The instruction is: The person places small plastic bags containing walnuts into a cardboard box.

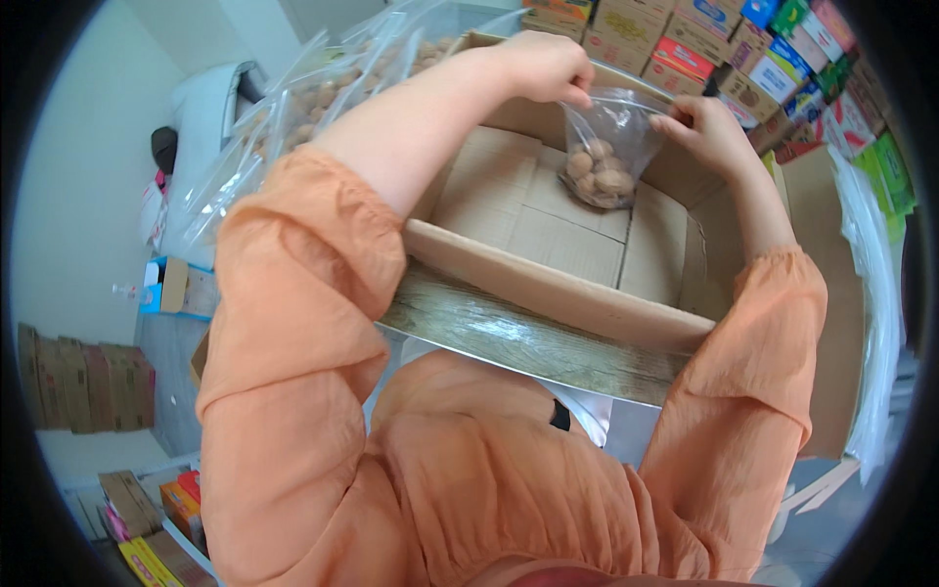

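Observation:
A clear plastic zip bag (626, 117) hangs over an open cardboard box (548, 279), with several round brown walnuts (599, 174) gathered at its bottom. My left hand (548, 68) is closed on the bag's upper left corner. At the upper right corner my right hand (702, 132) pinches the bag's edge between thumb and fingers. Between the two hands the top of the bag is stretched wide. Flattened cardboard flaps make up the visible floor of the box. Left of the box, beyond my left forearm, lie clear bags filled with similar walnuts (311, 103).
The box rests on a wood-patterned table (489, 328). Stacked printed cartons (636, 34) rise behind it. A second cardboard box (827, 293) with clear plastic sheets (866, 323) over its side stands at the right. More cartons (88, 382) stand on the floor at left.

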`<state>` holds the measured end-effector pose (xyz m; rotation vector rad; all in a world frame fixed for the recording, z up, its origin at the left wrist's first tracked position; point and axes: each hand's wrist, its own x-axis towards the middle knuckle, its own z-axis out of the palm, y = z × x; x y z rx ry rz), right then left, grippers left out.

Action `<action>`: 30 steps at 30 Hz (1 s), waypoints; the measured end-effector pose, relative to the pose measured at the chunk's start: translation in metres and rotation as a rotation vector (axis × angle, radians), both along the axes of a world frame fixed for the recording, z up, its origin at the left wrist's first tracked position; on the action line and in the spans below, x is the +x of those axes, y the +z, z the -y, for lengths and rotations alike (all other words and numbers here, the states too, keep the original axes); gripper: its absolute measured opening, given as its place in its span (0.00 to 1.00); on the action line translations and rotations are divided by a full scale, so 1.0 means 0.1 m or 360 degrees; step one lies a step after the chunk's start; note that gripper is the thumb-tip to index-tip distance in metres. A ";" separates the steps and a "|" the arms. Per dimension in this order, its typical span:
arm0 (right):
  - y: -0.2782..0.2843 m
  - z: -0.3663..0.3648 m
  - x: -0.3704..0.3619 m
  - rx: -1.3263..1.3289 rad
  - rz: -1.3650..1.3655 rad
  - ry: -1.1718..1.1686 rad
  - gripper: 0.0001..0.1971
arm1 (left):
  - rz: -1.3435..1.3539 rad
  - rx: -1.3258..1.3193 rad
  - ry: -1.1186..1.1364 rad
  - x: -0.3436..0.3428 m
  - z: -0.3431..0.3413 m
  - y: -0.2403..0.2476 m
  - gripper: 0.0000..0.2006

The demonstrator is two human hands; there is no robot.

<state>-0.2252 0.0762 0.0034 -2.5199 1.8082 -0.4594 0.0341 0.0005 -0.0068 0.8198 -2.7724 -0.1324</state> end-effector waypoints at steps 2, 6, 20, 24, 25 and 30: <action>-0.04 0.01 -0.03 0.0023 -0.0005 0.0006 0.17 | 0.0057 -0.0086 -0.0004 -0.01 -0.03 -0.01 0.12; 0.03 -0.04 -0.01 0.0012 -0.0182 -0.0096 0.15 | 0.0015 -0.0167 0.0016 -0.07 -0.05 -0.02 0.11; 0.06 -0.05 -0.06 0.0202 -0.0228 -0.0132 0.14 | -0.0125 -0.0029 0.0048 0.02 -0.06 -0.06 0.07; 0.04 -0.12 -0.10 0.0062 -0.0381 -0.0096 0.13 | -0.0050 0.0009 0.0155 0.11 -0.14 0.01 0.07; 0.05 -0.14 -0.08 0.0028 -0.0370 -0.0068 0.13 | -0.0049 0.0011 0.0172 0.11 -0.18 0.02 0.07; 0.12 -0.21 0.24 -0.0199 -0.0052 0.0199 0.11 | -0.0051 0.0065 0.0106 0.03 -0.41 0.18 0.08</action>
